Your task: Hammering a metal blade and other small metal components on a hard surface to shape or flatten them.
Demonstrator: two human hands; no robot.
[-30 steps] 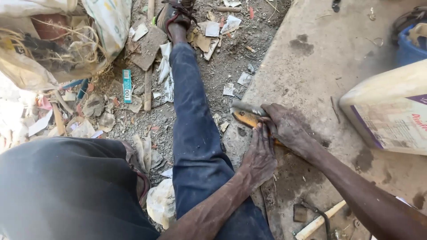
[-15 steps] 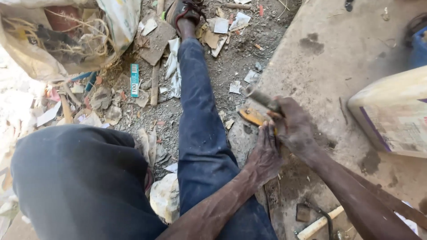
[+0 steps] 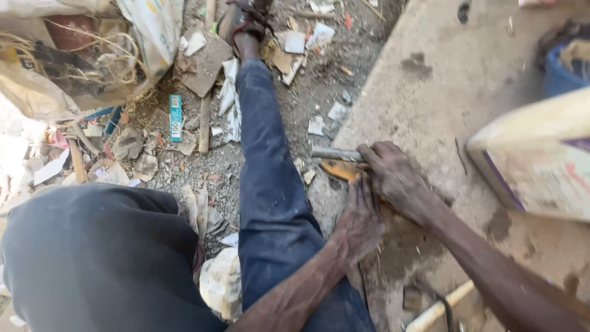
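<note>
Right hand (image 3: 396, 178) fisted around metal rod (image 3: 335, 154)

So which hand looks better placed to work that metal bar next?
Probably the right hand: it grips the grey metal bar at the slab's edge. The left hand lies flat beside it, fingers towards the yellowish piece, seemingly just steadying.

The person wears dark blue trousers (image 3: 270, 184), dusty and faded along the leg, and a dark, plain top (image 3: 98, 258) that fills the lower left of the view. Both forearms are bare, with no sleeves, watch or gloves, and the left hand (image 3: 359, 221) and right hand (image 3: 396, 178) are smeared with dirt. On the far foot sits a worn dark sandal (image 3: 246, 18) with a reddish strap.
</note>
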